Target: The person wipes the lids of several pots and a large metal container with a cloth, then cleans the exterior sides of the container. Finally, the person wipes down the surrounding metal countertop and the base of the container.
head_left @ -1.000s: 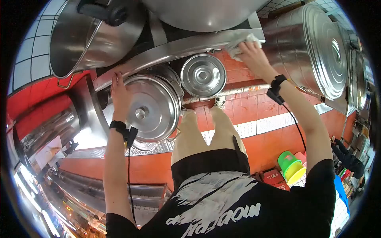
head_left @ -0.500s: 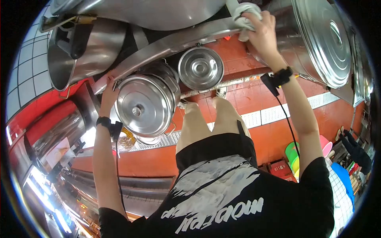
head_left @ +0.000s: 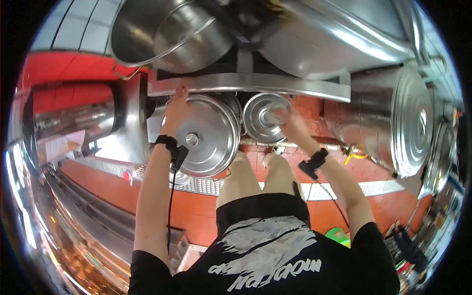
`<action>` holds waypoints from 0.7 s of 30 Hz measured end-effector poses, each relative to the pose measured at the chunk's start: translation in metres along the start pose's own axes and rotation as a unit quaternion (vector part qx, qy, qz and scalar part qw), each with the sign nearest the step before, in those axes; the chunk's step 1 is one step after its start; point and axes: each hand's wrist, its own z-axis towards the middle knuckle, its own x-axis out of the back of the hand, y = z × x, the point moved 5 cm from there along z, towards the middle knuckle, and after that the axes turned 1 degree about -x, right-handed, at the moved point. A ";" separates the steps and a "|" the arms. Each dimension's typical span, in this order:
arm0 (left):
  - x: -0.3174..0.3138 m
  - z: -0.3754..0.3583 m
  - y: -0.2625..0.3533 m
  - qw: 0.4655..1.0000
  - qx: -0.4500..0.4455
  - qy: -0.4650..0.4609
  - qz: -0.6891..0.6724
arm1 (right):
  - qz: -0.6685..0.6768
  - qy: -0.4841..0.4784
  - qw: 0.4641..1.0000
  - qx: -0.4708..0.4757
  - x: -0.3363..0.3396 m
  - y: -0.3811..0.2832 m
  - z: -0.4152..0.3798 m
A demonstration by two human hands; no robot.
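My left hand (head_left: 178, 112) is at the left part of a steel rail (head_left: 221, 83), its fingers closed on the lower edge. Beside that hand is a large pot with a round steel lid (head_left: 211, 137). My right hand (head_left: 295, 127), smeared by motion, is closed on a pale cloth (head_left: 276, 113). The cloth is over the knob area of a smaller lidded steel pot (head_left: 253, 115); whether it touches the lid cannot be made out.
Above the rail stand a deep steel pot (head_left: 167, 37) and a bigger steel vessel (head_left: 305, 46). A large lidded steel pot (head_left: 366, 115) stands at right. A perforated drain strip (head_left: 378, 188) crosses the red tiled floor (head_left: 265, 162). Another person's dark-clothed legs (head_left: 410, 250) show at lower right.
My right hand has come down and left with the cloth, from the rail's right end to the small pot. My left hand stays at the rail. The view has turned and shifted.
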 end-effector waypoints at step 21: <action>-0.009 0.001 0.006 0.986 -0.008 0.142 0.086 | -0.090 -0.086 0.992 0.001 -0.074 -0.140 0.051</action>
